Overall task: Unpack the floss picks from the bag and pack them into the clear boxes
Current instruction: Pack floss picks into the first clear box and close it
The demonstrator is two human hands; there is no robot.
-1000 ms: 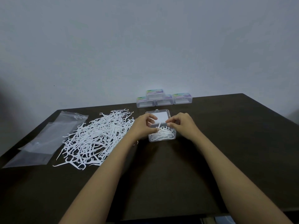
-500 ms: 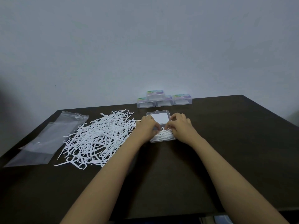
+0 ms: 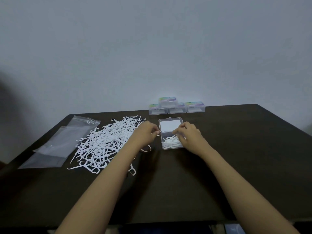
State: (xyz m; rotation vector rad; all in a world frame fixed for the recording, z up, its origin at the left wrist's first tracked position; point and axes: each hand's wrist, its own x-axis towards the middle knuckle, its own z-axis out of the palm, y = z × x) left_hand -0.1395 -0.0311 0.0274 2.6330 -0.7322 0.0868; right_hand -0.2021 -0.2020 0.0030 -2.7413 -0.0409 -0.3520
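Five clear boxes stand on the dark table. Four of them are closed and grouped at the far edge against the wall: three in a row, the left box, the middle box and the right box, with the top box resting on the left and middle ones. Each closed box carries a green-and-purple label on its lid, and the writing on them is too small to read.

The fifth, the open box, lies just in front of that group, its lid folded flat away from the person with a plain white panel showing in it. A small heap of floss picks lies in its base. A far larger pile of loose floss picks, too many and too tangled to count, spreads to the left of the box, and one stray pick lies near the left forearm.

Two clear plastic bags lie flat and overlapping at the table's left end, one with a zip strip at its far end.

The left hand sits between the pile and the box with its fingers curled towards the box's left edge; whether it pinches a pick cannot be told. The right hand lies over the box's right side, fingers bent down at the hinge and the picks, and its grip cannot be told either.
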